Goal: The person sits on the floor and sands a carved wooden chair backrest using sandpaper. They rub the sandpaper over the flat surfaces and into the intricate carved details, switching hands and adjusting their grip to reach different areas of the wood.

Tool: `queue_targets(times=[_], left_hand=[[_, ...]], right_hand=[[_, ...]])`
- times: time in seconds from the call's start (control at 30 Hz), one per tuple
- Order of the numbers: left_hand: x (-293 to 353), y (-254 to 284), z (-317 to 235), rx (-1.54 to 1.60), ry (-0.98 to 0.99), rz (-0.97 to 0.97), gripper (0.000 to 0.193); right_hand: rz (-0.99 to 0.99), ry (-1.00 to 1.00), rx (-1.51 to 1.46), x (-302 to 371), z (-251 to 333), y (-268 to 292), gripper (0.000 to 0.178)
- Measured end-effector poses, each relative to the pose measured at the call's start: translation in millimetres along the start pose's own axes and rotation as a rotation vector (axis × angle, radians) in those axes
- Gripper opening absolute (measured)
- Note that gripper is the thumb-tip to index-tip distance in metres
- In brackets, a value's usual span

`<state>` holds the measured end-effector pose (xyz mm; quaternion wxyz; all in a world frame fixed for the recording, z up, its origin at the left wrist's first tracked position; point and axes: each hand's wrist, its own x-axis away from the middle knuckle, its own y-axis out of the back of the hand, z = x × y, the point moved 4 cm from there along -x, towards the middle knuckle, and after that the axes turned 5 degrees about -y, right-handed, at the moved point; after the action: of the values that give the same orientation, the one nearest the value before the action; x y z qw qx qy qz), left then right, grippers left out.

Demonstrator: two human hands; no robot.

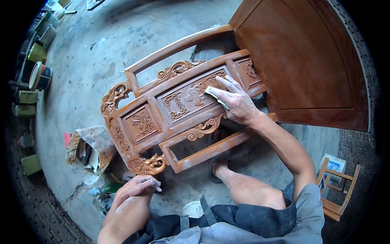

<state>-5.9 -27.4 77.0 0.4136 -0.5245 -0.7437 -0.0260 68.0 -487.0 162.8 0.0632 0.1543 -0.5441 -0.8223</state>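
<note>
A carved wooden furniture frame (164, 122) lies slanted before me, reddish brown with whitish dust along its rails. It has scrolled ornaments and relief carvings in its inset panels. My right hand (239, 101) presses a small folded piece of pale sandpaper (217, 97) onto the middle carved panel (195, 95), with the fingers stretched over it. My left hand (138, 188) rests on my left knee just below the carved corner scroll (148, 164). Its fingers hang loosely, dusted white at the tips, with nothing visible in them.
A large flat wooden panel (300, 61) adjoins the frame at the right. A crumpled sack (99, 140) with scraps stands on the concrete floor (93, 65) at left. Tubs, including a white bucket (40, 76), line the left edge. A small wooden stool (339, 191) and another bucket (335, 166) are at right.
</note>
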Motion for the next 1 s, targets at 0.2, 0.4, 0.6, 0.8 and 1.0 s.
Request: queue_targets(times=[0.2, 0.4, 0.6, 0.8, 1.0], left_hand=[[0.8, 2.7, -1.1, -0.063, -0.055, -0.013, 0.042], [1.5, 2.8, -0.7, -0.123, -0.036, 0.023, 0.044], [-4.9, -2.7, -11.2, -0.141, 0.011, -0.007, 0.042], [0.1, -0.9, -2.5, -0.059, -0.048, -0.035, 0.041], [-4.2, 2.9, 0.1, -0.12, -0.031, -0.039, 0.042]], right_hand=[[-0.095, -0.086, 0.073, 9.6, 8.5, -11.1, 0.051], [-0.103, -0.079, 0.101, -10.5, 8.5, -19.9, 0.051], [-0.123, -0.073, 0.122, -5.7, 0.8, -17.2, 0.045], [-0.092, -0.065, -0.016, -6.0, -5.2, -4.0, 0.043], [-0.126, -0.022, 0.025, -7.0, -2.7, -5.3, 0.042]])
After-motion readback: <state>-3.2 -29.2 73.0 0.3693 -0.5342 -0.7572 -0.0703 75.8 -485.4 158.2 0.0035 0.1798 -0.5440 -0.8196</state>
